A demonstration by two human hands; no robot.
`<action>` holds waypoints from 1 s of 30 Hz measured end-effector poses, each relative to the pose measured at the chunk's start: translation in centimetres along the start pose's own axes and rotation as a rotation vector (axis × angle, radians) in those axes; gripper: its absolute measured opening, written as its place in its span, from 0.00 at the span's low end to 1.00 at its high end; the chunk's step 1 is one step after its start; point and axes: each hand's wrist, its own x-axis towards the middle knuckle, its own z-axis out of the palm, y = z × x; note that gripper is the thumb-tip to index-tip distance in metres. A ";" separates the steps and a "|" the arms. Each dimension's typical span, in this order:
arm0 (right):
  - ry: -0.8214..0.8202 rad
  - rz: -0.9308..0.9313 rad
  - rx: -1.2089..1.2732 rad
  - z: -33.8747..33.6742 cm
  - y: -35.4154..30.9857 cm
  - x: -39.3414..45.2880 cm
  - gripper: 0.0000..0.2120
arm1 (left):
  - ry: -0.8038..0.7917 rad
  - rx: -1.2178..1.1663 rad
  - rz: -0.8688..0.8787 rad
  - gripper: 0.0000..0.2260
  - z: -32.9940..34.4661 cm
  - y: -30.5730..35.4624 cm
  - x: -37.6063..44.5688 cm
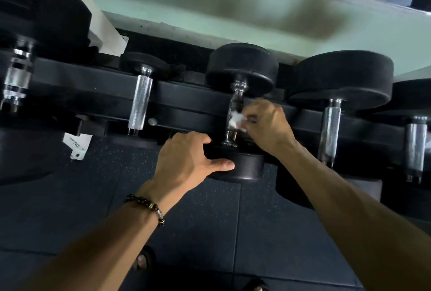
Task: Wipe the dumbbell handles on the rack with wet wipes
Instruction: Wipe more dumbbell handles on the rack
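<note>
Head view: right hand pinches a wet wipe against the middle dumbbell's handle on the rack; left hand, fingers curled, grips its near head, likely steadying it.

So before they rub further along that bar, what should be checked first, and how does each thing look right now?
1. Wet wipe held: ok, the right hand pinches it in its fingers.
2. Wipe touching the handle: ok, it presses against the chrome.
3. Dumbbell steadied: ok, the left hand grips the near head.
4. Dumbbell seated on the rack: ok, the bar lies across it.
5. Wipe wet enough: cannot tell.
6. Far side of the handle clean: cannot tell, it is hidden.
</note>
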 end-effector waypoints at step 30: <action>-0.031 0.451 0.351 0.4 -2.2 -2.1 0.11 | -0.020 0.023 -0.021 0.37 -0.3 0.6 -0.4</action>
